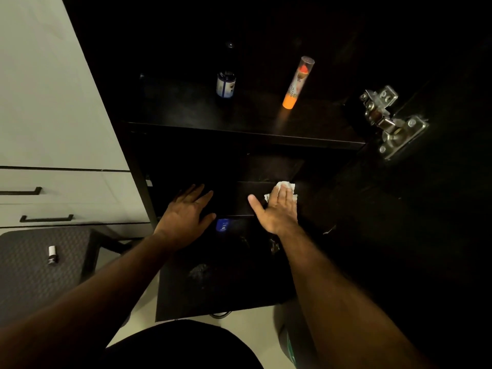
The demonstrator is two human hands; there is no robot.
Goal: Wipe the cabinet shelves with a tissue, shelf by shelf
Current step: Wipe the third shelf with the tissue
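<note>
Your two bare forearms reach forward from the bottom of the view into a dark, open black cabinet [266, 137]. Your left hand [186, 217] lies flat with fingers spread and loose, grasping nothing, palm down on the dim lower shelf [245, 201]. Your right hand [277, 211] presses flat, thumb stretched out to the left, on a crumpled white tissue [286, 187], pinning it against that same lower shelf; the tissue's edges show beyond your fingertips. Just below and between your hands, a small blue label [223, 225] glows faintly on something too dark to make out.

On the shelf above stand a small dark bottle with a blue and white label [225, 85] and, to its right and well apart from it, a tall clear tube with an orange base [296, 83], both upright. A silver metal hinge [391, 121] sits on the open cabinet door at right.

To the left are pale drawer fronts with black bar handles [46, 218]. Below them, a dark grey textured stool [32, 275] carries a small black and white vial [51, 254] lying on its side.
</note>
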